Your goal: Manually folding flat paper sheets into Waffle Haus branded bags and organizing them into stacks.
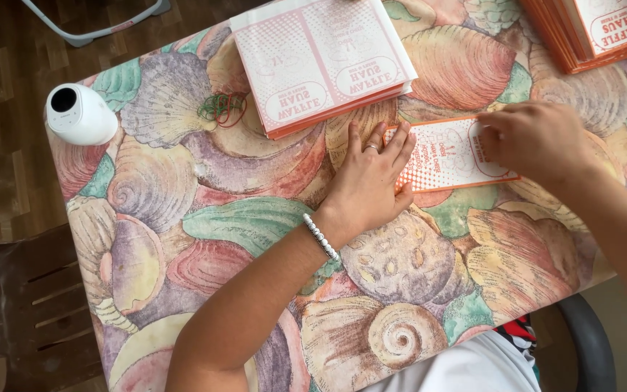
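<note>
Count on the tabletop (205,210): two stacks of flat paper bags, one pink-printed stack (321,62) at 12 o'clock and one orange stack (589,33) at 1 o'clock. One single orange-printed paper bag (448,156) lies apart, toward 2 o'clock of centre. One small bunch of rubber bands (220,107) at 11 o'clock; individual bands cannot be counted. One white rounded device (80,115) at 10 o'clock. Two hands present, left hand (368,185) and right hand (538,141). One beaded bracelet (321,237), one ring (372,147).

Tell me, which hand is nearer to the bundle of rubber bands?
Left. The left hand lies flat to the right of the rubber bands; the right hand is much farther right, on the flat paper bag.
</note>
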